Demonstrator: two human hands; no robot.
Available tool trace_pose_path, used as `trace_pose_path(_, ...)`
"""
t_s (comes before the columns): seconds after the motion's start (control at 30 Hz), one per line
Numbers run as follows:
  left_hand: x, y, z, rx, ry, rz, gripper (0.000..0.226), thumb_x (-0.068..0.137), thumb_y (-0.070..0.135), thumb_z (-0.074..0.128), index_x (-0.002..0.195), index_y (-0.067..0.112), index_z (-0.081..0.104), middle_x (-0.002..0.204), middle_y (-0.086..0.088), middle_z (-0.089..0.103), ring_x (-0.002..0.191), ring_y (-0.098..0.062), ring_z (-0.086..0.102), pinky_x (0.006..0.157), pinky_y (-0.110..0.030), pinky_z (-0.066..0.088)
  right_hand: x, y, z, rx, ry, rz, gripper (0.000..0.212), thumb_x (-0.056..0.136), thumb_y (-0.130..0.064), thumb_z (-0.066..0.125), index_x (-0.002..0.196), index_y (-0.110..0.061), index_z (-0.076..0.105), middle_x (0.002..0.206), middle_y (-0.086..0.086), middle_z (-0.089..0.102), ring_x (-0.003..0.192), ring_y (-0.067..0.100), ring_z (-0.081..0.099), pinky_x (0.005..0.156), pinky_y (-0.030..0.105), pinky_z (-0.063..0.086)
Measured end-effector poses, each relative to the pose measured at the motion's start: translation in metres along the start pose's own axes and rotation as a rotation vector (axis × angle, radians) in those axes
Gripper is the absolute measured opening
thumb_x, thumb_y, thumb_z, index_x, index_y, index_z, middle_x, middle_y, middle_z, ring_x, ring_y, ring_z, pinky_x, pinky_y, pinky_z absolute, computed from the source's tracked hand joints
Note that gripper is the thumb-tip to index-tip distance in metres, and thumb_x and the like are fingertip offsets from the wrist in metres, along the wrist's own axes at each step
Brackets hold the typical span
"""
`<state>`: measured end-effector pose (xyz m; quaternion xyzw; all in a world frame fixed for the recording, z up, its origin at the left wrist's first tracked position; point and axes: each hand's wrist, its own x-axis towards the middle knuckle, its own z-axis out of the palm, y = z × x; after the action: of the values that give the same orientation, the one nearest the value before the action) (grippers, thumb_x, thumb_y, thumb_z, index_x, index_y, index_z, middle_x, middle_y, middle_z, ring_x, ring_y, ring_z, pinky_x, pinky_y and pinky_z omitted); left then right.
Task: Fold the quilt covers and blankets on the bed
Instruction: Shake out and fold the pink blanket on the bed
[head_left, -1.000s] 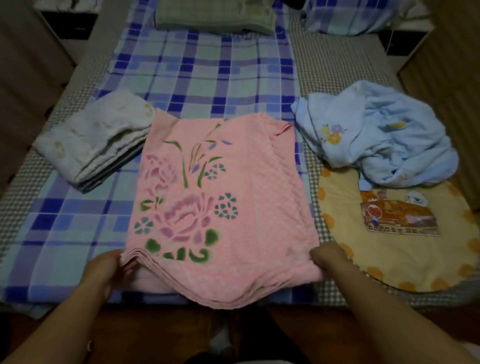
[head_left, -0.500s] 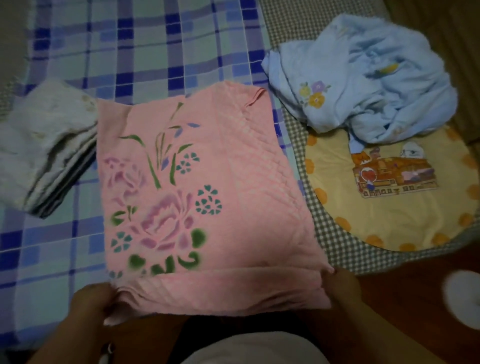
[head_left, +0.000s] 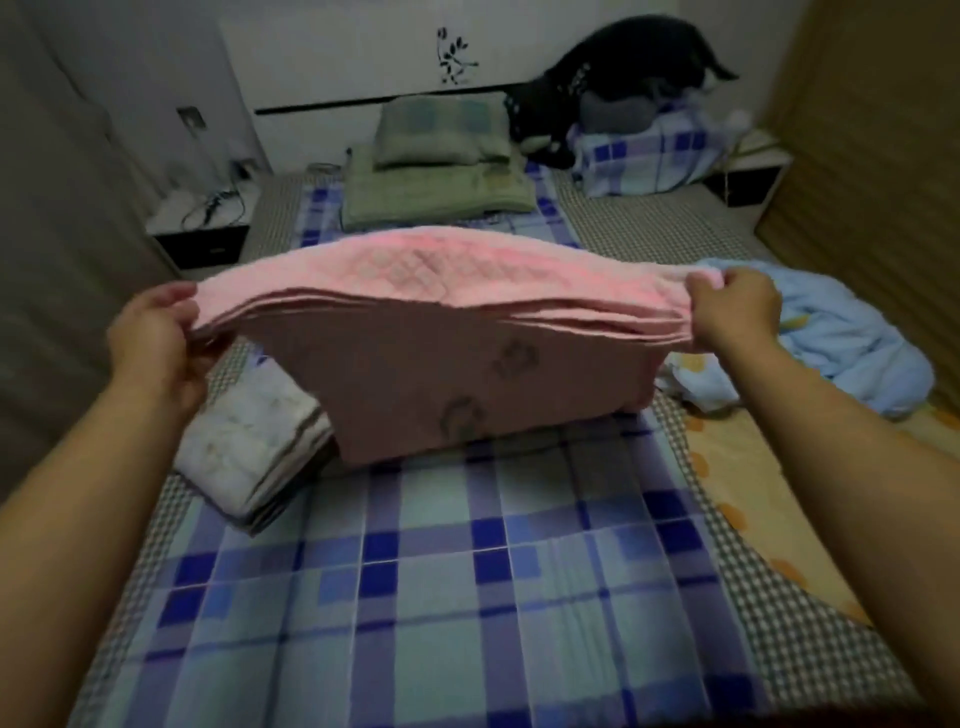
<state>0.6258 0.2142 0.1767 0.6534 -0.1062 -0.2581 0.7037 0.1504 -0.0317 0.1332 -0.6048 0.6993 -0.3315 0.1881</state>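
The pink flowered blanket (head_left: 441, 291) is lifted off the bed, its near edge raised and stretched wide, its back side hanging down to the mattress. My left hand (head_left: 156, 338) grips the layered edge at the left corner. My right hand (head_left: 732, 312) pinches the right corner. A folded white blanket (head_left: 249, 447) lies on the bed under my left hand. A crumpled light blue cover (head_left: 841, 338) lies to the right, partly on a yellow round mat (head_left: 737, 467).
The blue plaid sheet (head_left: 467, 597) covers the near part of the bed. Folded green bedding (head_left: 441, 171) and a plaid bundle (head_left: 644, 150) sit by the headboard, with a dark bag (head_left: 613, 83) on top. A nightstand (head_left: 202, 228) with cables stands at the left.
Both hands have lifted the pink blanket's near edge up off the bed and carried it toward the headboard, so the flowered face is turned away. The view has tilted up.
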Motion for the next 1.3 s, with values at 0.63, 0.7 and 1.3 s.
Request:
trace_pose_path(0.63, -0.098, -0.471, -0.151, 0.990, 0.159, -0.592, 0.039, 0.071, -0.012, 0.066, 0.100, 0.014, 0.066, 0.094, -0.021, 0.067, 0.076, -0.030, 0.061, 0.074, -0.047, 0.054, -0.159, 0.354, 0.164, -0.203, -0.444, 0.514, 0.062, 0.079, -0.038, 0.076, 0.125, 0.000, 0.059, 0.120, 0.027, 0.063, 0.108, 0.039, 0.061, 0.095, 0.043, 0.050)
trace_pose_path(0.7, -0.095, -0.468, -0.152, 0.968, 0.149, -0.573, 0.039, 0.071, -0.013, 0.066, 0.100, 0.014, 0.065, 0.099, -0.023, 0.067, 0.081, -0.032, 0.062, 0.076, -0.049, 0.054, -0.158, 0.352, 0.157, -0.157, -0.454, 0.623, 0.052, 0.086, -0.025, 0.074, 0.124, 0.006, 0.058, 0.120, 0.026, 0.063, 0.106, 0.040, 0.063, 0.094, 0.044, 0.052)
trace_pose_path(1.3, -0.137, -0.441, -0.118, 2.005, -0.495, -0.234, 0.035, 0.069, 0.039, 0.061, 0.093, 0.016, 0.071, 0.100, -0.018, 0.064, 0.099, -0.043, 0.059, 0.085, -0.047, 0.049, -0.208, 0.346, 0.124, -0.378, -0.463, 0.322, 0.034, 0.082, -0.010, 0.069, 0.114, -0.010, 0.059, 0.111, 0.012, 0.058, 0.102, 0.029, 0.058, 0.088, 0.038, 0.049)
